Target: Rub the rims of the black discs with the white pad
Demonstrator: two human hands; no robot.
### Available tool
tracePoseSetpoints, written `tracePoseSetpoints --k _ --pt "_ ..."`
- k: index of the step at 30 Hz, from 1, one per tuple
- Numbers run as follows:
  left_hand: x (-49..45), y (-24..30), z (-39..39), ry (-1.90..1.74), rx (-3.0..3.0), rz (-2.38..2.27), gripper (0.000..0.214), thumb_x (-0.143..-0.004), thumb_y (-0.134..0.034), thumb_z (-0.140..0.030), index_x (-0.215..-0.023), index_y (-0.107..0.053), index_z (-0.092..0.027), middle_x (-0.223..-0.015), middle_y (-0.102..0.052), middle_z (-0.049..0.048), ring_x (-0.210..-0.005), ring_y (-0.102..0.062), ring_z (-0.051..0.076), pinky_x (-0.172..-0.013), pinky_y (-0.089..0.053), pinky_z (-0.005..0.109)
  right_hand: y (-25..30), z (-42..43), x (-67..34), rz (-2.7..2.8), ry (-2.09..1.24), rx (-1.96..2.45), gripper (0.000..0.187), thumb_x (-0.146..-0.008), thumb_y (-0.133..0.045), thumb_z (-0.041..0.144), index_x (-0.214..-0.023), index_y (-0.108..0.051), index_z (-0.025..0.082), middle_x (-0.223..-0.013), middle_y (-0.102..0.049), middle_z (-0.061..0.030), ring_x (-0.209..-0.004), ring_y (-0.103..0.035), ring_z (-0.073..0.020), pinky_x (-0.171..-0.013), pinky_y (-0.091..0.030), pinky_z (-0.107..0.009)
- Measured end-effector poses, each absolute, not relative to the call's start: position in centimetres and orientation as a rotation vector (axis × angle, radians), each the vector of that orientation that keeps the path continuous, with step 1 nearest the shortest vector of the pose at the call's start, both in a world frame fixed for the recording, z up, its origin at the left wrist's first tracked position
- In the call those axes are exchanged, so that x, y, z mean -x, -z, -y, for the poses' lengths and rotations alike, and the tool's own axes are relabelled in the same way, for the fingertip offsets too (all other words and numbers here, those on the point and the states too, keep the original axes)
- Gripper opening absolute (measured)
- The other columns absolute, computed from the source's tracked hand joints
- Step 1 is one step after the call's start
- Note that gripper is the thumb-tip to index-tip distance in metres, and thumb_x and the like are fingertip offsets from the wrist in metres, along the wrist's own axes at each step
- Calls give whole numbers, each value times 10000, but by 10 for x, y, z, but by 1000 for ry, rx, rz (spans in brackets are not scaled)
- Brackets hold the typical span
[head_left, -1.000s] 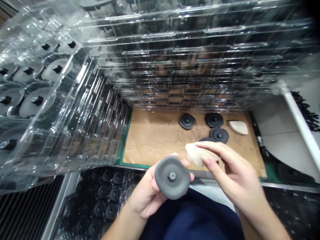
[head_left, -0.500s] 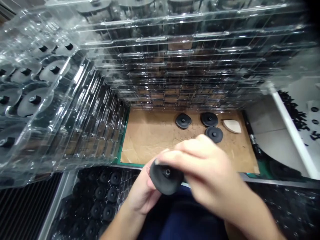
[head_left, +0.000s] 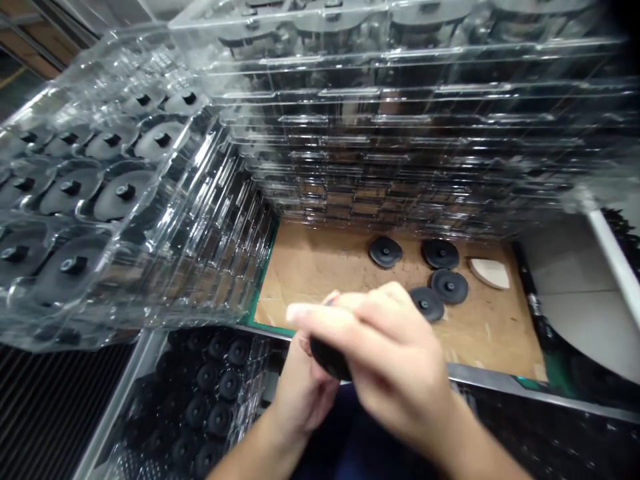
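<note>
My left hand holds a round dark grey rubber disc from below; only the disc's lower edge shows. My right hand lies over the top of the disc and covers most of it, fingers pointing left. The pale cloth seen earlier is hidden under the right hand. Both hands hover above the near edge of a brown cardboard sheet. Several more dark discs lie on the cardboard behind my hands, with a pale wedge-shaped pad to their right.
Tall stacks of clear plastic trays wall the back. Another tray stack at left holds discs in round pockets. A lower tray of black discs sits at bottom left. A white rail runs at the right.
My right hand has come over the disc with the cloth and now covers it. The disc's face, visible a second ago, is hidden. The view has shifted slightly.
</note>
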State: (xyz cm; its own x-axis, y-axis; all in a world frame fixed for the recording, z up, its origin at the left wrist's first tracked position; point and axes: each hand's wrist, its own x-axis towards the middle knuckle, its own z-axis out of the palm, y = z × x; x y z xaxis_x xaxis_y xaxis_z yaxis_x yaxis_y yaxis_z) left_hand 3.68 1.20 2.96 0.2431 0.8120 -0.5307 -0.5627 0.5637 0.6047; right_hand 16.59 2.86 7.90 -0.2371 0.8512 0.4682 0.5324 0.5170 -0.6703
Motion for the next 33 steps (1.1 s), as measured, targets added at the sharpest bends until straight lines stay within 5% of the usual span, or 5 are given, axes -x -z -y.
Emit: tracePoseSetpoints --k 10,16,23,28,33 --pt "-24 -29 -16 -1102 -120 -744 548 -524 -878 -307 -1045 -708 -285 -1125 -731 -5 -1039 -664 179 -863 -526 213 30 -16 -172 1647 -787 1497 206 -899 -522 243 -895 -727 226 -825 -743 -42 -748 -699 -208 -664 -547 -309" --pt "-27 -32 -16 -1079 -151 -825 583 -543 -873 -249 -1091 -678 -284 -1143 -711 8 -1067 -639 198 -880 -501 224 -41 -22 -166 1510 -609 1495 258 -911 -519 185 -1141 -622 239 -1081 -695 -62 -896 -664 -206 -688 -529 -308" --pt "-24 -25 -16 -993 -175 -883 599 -503 -857 -150 -1063 -684 -276 -1053 -728 -8 -968 -657 187 -878 -496 258 -80 -25 -149 1958 -776 1173 194 -884 -503 120 -1003 -651 164 -804 -704 -17 -680 -641 -150 -616 -508 -278" --pt "-24 -26 -17 -964 -210 -816 462 -565 -850 -250 -1005 -712 -234 -980 -734 28 -969 -657 215 -939 -477 306 -76 -27 -142 1868 -545 1192 252 -890 -454 100 -1057 -641 76 -800 -696 -96 -680 -617 -193 -626 -478 -334" --pt "-17 -18 -15 -979 -182 -781 643 -397 -916 -237 -1009 -721 -262 -999 -740 20 -909 -668 200 -832 -508 271 -80 -9 -173 1999 -788 1191 222 -875 -515 99 -1043 -623 196 -716 -658 8 -599 -598 -121 -586 -468 -240"
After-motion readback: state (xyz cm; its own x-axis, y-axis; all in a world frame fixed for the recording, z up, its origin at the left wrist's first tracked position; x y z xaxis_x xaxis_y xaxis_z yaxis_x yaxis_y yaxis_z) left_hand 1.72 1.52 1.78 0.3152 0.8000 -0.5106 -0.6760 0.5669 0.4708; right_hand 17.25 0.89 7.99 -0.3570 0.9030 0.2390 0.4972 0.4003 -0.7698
